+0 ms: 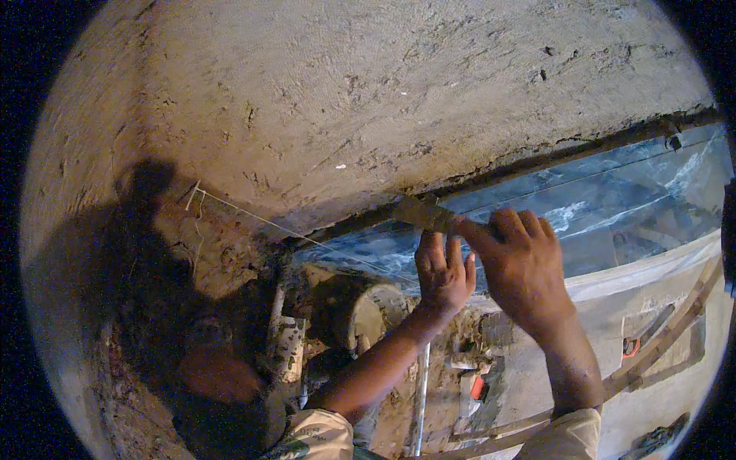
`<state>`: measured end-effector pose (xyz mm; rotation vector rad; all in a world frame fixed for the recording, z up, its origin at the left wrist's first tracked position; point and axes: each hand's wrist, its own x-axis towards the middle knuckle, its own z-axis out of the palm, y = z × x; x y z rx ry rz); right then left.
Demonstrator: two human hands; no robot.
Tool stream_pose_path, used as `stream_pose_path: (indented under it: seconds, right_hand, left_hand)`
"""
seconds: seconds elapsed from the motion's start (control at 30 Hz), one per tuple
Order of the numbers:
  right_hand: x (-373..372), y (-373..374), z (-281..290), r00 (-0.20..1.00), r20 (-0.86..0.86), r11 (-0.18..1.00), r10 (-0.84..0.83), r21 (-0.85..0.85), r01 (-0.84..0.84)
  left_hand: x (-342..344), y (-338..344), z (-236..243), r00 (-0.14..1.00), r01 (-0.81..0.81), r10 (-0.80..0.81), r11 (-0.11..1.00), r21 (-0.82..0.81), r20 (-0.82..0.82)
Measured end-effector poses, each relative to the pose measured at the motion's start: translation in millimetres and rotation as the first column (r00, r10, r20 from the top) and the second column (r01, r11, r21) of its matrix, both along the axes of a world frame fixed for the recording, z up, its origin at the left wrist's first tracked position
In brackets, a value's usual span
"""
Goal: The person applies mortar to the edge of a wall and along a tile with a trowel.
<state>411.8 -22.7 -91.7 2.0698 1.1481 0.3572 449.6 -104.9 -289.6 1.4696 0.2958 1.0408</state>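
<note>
My right hand (525, 264) is closed round the handle of a flat-bladed trowel (420, 214). The blade points left and lies close to the dark gap between the rough plastered wall and a blue marble-patterned slab (598, 203). Just below the blade is my left hand (445, 280), its fingers stretched upward over the slab. Its fingertips come up to the blade; whether they press on it I cannot tell. A thin white string (268, 222) runs from the wall at left down across the slab's left end.
Below the slab stand a round bucket (366, 318) and a thin upright pipe (422, 399). Wooden strips (652, 360) and a handsaw with an orange handle (630, 347) lie at lower right. My shadow (153, 253) falls on the wall at left.
</note>
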Motion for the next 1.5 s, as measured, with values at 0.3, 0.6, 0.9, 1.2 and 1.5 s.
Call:
stream_pose_path:
  seconds: [0.3,0.6,0.9,1.2,1.5]
  right_hand:
    - [0,31,34,0.995,0.096,0.987,0.028,-0.161,-0.012]
    - [-29,59,62,0.987,0.158,0.987,-0.002,-0.161,0.028]
    - [25,43,32,0.998,0.056,0.968,-0.004,-0.251,0.018]
    - [25,67,39,0.97,0.1,0.871,-0.222,-0.428,0.244]
    - [10,82,37,0.987,0.084,0.91,-0.137,-0.383,0.159]
  left_hand:
    - [-4,15,9,0.999,0.031,-0.031,0.999,0.022,-0.035]
    - [-2,14,8,1.0,0.019,-0.019,1.0,0.014,-0.001]
    - [-2,14,10,0.999,0.048,-0.047,0.999,0.021,-0.021]
    - [-2,15,4,0.998,0.054,-0.053,0.998,0.019,-0.029]
    - [-7,13,14,0.999,0.043,-0.042,0.999,0.015,-0.02]
